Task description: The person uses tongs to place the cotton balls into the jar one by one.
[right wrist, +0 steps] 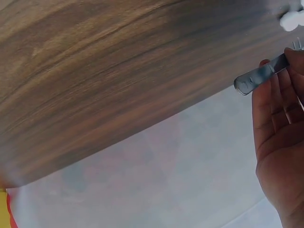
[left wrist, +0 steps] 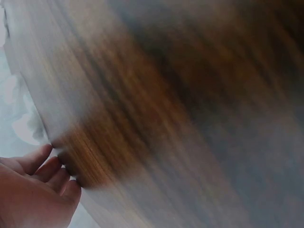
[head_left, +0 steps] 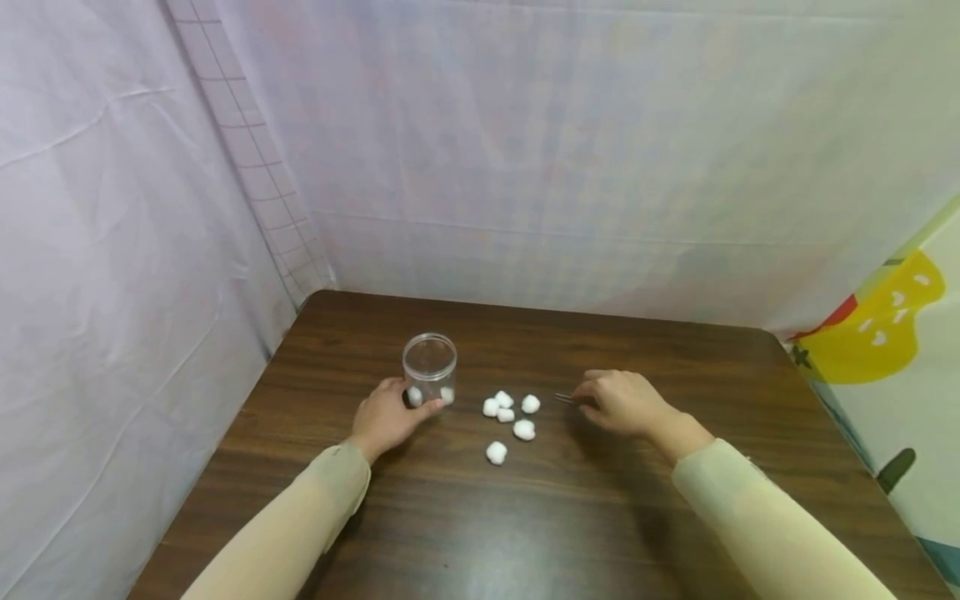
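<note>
Metal tweezers (right wrist: 256, 78) pinched in right hand (head_left: 618, 402), jar (head_left: 430, 377) gripped in left hand (head_left: 386, 417); risk: dropping cotton balls (head_left: 524, 430) through slack squeezing.

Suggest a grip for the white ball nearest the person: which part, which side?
Probably across the white ball at mid-height, coming from the right: it is roundish and apart from the other balls, and the right hand holds tweezers on that side.

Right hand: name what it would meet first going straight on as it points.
Probably the rightmost white ball, just left of the tweezers that the right hand holds. Their tips slant slightly forward and their height is unclear, so they might slip past or over it.
</note>
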A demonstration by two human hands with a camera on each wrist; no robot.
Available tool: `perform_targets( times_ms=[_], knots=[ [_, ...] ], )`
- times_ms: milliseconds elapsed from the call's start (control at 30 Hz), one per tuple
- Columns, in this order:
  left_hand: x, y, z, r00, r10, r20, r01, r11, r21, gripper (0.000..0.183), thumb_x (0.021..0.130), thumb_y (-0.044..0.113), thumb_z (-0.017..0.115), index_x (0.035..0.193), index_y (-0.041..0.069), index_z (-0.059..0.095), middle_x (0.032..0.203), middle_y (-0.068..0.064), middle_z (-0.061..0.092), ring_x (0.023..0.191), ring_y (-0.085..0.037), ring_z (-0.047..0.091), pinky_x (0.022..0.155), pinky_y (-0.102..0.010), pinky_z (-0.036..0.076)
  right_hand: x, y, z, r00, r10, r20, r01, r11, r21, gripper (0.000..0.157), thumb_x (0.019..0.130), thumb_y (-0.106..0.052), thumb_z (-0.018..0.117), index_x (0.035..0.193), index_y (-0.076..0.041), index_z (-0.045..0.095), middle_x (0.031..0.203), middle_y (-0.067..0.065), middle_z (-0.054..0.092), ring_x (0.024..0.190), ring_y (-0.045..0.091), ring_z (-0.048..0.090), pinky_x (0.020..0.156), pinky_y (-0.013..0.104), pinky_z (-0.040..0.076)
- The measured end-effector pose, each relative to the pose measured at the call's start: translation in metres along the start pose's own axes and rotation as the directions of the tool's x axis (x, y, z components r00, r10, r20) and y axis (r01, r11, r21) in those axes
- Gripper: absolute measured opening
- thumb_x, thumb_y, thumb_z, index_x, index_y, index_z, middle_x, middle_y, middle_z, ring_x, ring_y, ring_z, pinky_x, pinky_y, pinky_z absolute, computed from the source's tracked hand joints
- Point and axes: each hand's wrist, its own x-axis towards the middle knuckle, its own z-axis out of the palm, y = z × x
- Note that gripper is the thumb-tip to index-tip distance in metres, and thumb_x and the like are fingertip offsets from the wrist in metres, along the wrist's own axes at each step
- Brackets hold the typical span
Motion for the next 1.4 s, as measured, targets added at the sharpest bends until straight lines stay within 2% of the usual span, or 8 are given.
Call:
perform_targets(
  times_ms=[667,1400],
  knots=[
    [-0.002,0.002,-0.002,1.0,-0.006,0.01,0.006,1.0,-0.004,0.081,0.088,0.065,0.063,0.142,0.006,0.055,0.138,-0.02,0.055,0.127,-0.038,0.051,0.101,-0.06,0.038,0.007,-0.002,0.004,0.999,-0.031,0.014,0.03,0.999,0.028,0.018,0.085,-0.016,0.077,0.101,-0.009,0.077,0.088,-0.003,0.061,0.069,0.012,0.061,0.059,0.035,0.054],
    [-0.001,0.002,-0.002,1.0,-0.011,0.012,0.011,1.0,-0.008,0.08,0.088,0.065,0.063,0.142,0.006,0.055,0.139,-0.019,0.054,0.127,-0.038,0.051,0.101,-0.061,0.038,0.018,-0.008,0.01,0.997,-0.072,0.026,0.072,0.997,0.026,0.016,0.083,-0.013,0.077,0.098,-0.01,0.077,0.09,0.0,0.064,0.075,0.02,0.066,0.065,0.042,0.057]
  ],
)
